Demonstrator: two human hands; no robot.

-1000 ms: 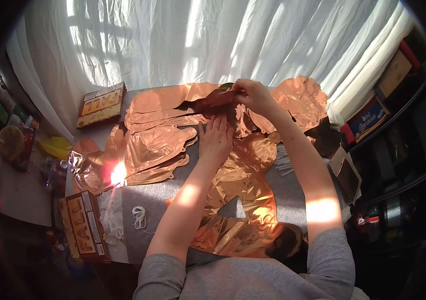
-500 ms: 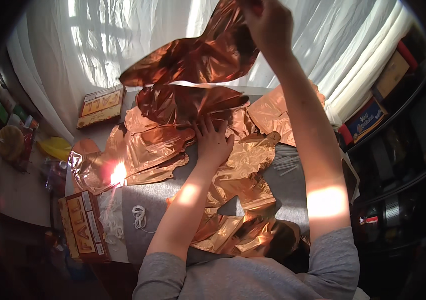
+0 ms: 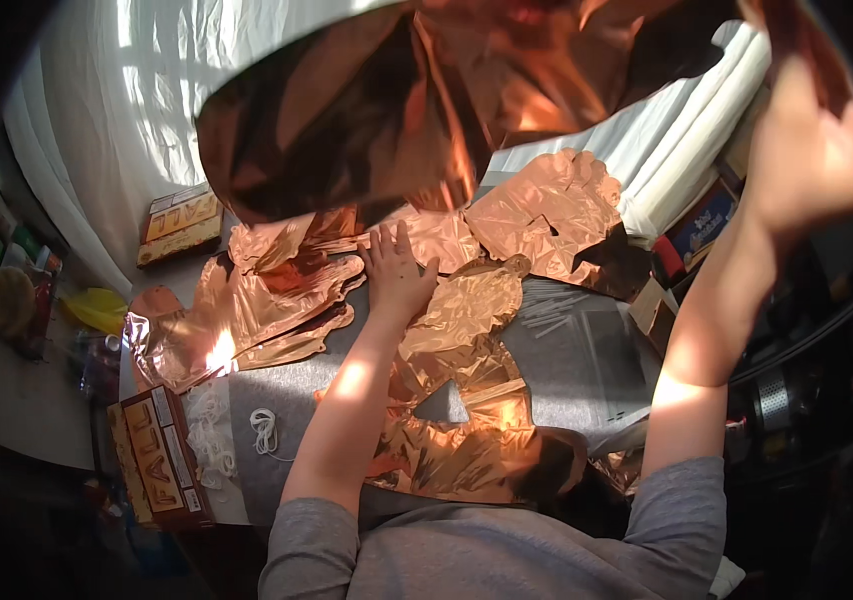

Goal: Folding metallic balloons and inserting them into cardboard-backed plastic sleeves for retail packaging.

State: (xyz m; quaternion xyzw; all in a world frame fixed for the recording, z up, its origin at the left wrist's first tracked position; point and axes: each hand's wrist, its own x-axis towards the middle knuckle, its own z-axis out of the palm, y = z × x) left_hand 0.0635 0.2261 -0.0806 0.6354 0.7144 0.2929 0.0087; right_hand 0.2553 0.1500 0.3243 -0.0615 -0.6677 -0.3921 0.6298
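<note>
A large copper foil balloon (image 3: 347,110), flat and creased, hangs in the air across the top of the view. My right hand (image 3: 822,150), raised at the upper right and smeared by motion, grips its right end; the fingertips are hidden. My left hand (image 3: 399,275) lies with fingers spread on the other flat foil balloons on the table. Under and in front of it is a gold-copper foil balloon (image 3: 462,315). More lie to the left, a creased copper pile (image 3: 267,300), and at the far right, a scalloped-edged foil balloon (image 3: 547,215).
A coiled white cord (image 3: 264,430) and clear plastic loops (image 3: 212,440) lie at the left, beside a printed brown box (image 3: 155,455). Another box (image 3: 179,225) stands far left. White straws (image 3: 549,308) lie right of the foil. White curtains (image 3: 167,90) hang behind; shelves line the right.
My right hand has swung right and nearer, drawing the lifted foil balloon off the pile and across the top. A second dark copper foil piece no longer shows beneath it. My left hand stays on the foil.
</note>
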